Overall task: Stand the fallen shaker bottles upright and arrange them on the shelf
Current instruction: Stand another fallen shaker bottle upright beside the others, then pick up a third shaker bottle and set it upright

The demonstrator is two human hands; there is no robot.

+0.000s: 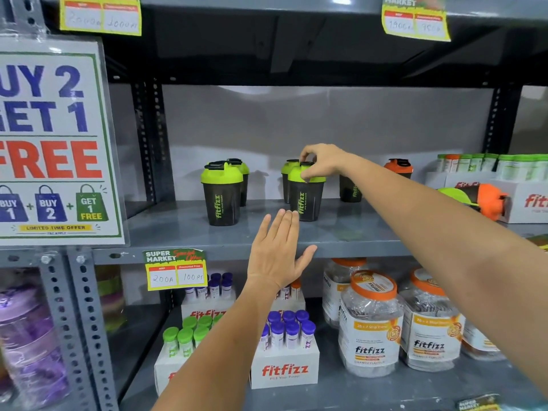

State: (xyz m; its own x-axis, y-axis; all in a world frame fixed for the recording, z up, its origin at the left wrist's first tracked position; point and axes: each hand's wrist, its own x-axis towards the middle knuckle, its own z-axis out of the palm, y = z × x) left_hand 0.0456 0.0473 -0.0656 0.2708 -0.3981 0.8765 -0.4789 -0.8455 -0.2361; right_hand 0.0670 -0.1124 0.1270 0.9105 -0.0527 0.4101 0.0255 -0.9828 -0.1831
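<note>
Right hand (321, 163) is pinching the green lid of an upright black shaker bottle (306, 194) mid-shelf, fingers closing around the cap. Left hand (277, 252) is hovering just before the grey shelf (341, 235) edge, fingers flat and spread, holding nothing. Two fallen shakers (477, 200) are lying on their sides at far right, against a white fitfizz box (530, 203). Other green-lidded shakers (223, 194) are standing upright at left.

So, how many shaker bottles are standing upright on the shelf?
6: two at left, two in the middle, one behind the right arm, and an orange-lidded one. More may be hidden.
</note>
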